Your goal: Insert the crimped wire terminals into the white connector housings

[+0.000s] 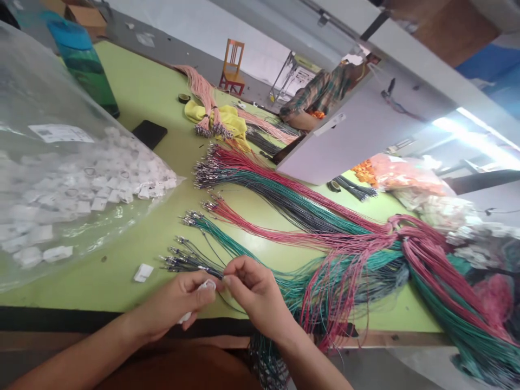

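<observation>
At the tabletop's (134, 86) six o'clock edge, the left hand (179, 303) closes its grip on a white connector housing (208, 285). The right hand (254, 290) pinches a black wire (209, 272) beside it. Colour-sorted wire bundles (284, 206) lie with their terminals towards the hands, apparently for easy picking.

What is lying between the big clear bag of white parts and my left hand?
A single loose white part lies on the green table between the bag and your left hand, shown in the head view.
</observation>
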`<action>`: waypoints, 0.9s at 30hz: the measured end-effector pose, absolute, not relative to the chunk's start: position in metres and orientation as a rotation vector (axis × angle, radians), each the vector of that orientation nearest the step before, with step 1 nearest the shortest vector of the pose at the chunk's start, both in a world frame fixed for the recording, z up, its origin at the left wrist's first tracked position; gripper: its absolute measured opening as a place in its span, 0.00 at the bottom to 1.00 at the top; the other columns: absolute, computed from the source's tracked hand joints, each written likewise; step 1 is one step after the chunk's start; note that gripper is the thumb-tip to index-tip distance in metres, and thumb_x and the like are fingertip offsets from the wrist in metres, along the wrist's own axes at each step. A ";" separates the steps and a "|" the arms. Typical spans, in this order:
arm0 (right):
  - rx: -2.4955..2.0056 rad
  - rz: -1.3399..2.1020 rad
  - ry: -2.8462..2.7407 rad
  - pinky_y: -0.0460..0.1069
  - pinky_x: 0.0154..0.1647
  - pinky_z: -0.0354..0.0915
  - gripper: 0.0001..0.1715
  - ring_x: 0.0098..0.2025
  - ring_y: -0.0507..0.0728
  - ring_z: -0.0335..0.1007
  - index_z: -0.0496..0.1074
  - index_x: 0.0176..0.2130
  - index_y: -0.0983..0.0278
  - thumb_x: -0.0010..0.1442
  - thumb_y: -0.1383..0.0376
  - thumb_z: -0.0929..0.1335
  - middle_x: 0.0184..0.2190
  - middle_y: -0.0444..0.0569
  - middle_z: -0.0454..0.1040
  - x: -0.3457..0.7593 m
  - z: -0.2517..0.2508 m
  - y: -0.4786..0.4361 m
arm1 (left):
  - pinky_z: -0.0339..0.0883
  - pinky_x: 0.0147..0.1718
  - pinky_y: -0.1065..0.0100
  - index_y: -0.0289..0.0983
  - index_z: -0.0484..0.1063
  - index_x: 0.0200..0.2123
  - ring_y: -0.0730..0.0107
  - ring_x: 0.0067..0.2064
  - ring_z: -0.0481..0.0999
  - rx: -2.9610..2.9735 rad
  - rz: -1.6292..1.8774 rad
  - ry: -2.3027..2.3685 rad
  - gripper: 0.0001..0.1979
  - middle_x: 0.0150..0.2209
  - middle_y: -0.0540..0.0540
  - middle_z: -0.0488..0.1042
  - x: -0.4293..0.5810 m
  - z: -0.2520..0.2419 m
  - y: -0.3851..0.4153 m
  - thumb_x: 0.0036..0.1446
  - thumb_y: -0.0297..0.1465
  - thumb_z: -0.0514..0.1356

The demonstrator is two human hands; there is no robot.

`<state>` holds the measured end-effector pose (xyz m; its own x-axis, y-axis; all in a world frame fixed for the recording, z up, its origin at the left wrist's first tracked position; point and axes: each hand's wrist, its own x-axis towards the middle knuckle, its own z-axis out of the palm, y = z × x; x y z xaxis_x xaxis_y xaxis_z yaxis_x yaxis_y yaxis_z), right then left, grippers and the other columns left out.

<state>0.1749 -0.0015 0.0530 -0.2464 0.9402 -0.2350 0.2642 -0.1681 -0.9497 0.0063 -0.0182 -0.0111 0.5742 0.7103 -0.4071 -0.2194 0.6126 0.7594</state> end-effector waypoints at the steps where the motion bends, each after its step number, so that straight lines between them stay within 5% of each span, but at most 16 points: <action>1: -1.473 1.364 -1.522 0.41 0.20 0.57 0.04 0.20 0.46 0.56 0.68 0.30 0.65 0.55 0.65 0.67 0.18 0.38 0.63 0.178 0.048 -0.001 | 0.49 0.13 0.78 0.35 0.70 0.33 0.83 0.16 0.54 0.689 0.608 0.785 0.17 0.19 0.57 0.59 0.006 -0.011 -0.018 0.53 0.44 0.62; 5: -1.578 1.132 -1.655 0.42 0.15 0.48 0.07 0.17 0.46 0.48 0.73 0.30 0.66 0.56 0.65 0.66 0.14 0.37 0.59 0.186 0.036 -0.001 | 0.51 0.11 0.80 0.39 0.64 0.32 0.80 0.18 0.57 0.574 0.684 0.857 0.15 0.20 0.57 0.61 0.007 -0.004 -0.014 0.55 0.44 0.61; 10: -1.473 0.934 -1.806 0.43 0.20 0.59 0.08 0.20 0.48 0.62 0.77 0.32 0.65 0.56 0.66 0.67 0.23 0.46 0.75 0.183 0.031 -0.003 | 0.53 0.10 0.80 0.39 0.63 0.32 0.78 0.18 0.60 0.481 0.693 0.860 0.17 0.20 0.54 0.65 0.007 -0.001 -0.012 0.59 0.48 0.53; 16: -1.442 0.823 -1.912 0.43 0.22 0.60 0.08 0.20 0.49 0.62 0.74 0.28 0.64 0.57 0.68 0.66 0.20 0.44 0.72 0.180 0.037 -0.005 | 0.54 0.11 0.80 0.36 0.68 0.35 0.81 0.19 0.57 0.455 0.713 0.852 0.17 0.24 0.55 0.60 0.007 -0.003 -0.013 0.57 0.45 0.57; 20: -1.466 0.916 -1.893 0.44 0.25 0.60 0.10 0.21 0.49 0.63 0.71 0.24 0.65 0.56 0.69 0.65 0.19 0.43 0.71 0.179 0.040 -0.005 | 0.53 0.10 0.80 0.39 0.64 0.44 0.80 0.18 0.57 0.434 0.725 0.876 0.15 0.23 0.57 0.60 0.008 -0.002 -0.012 0.57 0.41 0.58; 27: -1.527 1.294 -1.676 0.44 0.26 0.61 0.13 0.23 0.50 0.65 0.72 0.22 0.65 0.56 0.67 0.64 0.21 0.45 0.74 0.175 0.033 -0.001 | 0.55 0.10 0.79 0.38 0.65 0.37 0.78 0.17 0.59 0.419 0.699 0.858 0.14 0.22 0.53 0.66 0.008 -0.002 -0.011 0.62 0.43 0.50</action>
<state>0.1749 -0.0014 0.0333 -0.2252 0.9503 -0.2149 0.4482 -0.0948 -0.8889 0.0079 -0.0108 -0.0022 0.4559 0.7068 -0.5409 -0.3872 0.7047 0.5945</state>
